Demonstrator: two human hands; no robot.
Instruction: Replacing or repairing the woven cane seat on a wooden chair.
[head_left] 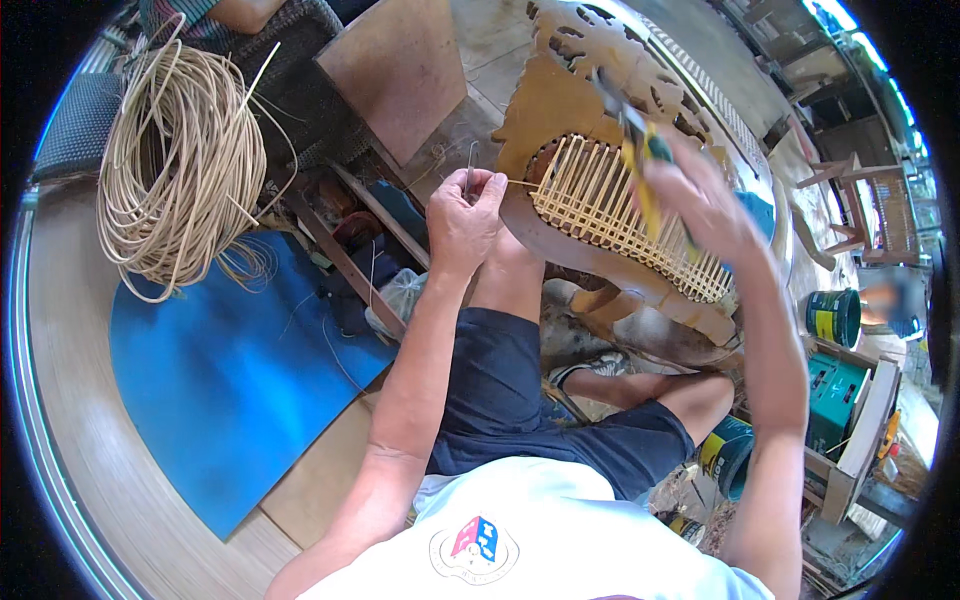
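Note:
My left hand [467,215] is closed in a pinch on the end of a thin rattan strand [522,183] that runs to the woven panel. A slim metal tool with a bent tip [472,158] also sticks up from its fingers. My right hand [700,195], smeared by motion, grips pliers [638,150] with yellow and green handles, their metal jaws pointing up and away over the panel. Beneath the pliers lies the rattan panel [610,205], partly woven in crossing strips, set in a carved wooden frame [560,95]. My right forearm passes near the panel's right end.
A big coil of rattan [180,160] hangs at the left, above a blue sheet [230,370]. Another person's arm [245,12] shows at the top left. Dark green buckets [835,315] and a wooden crate [862,430] stand at the right, with a wooden chair [880,210] beyond.

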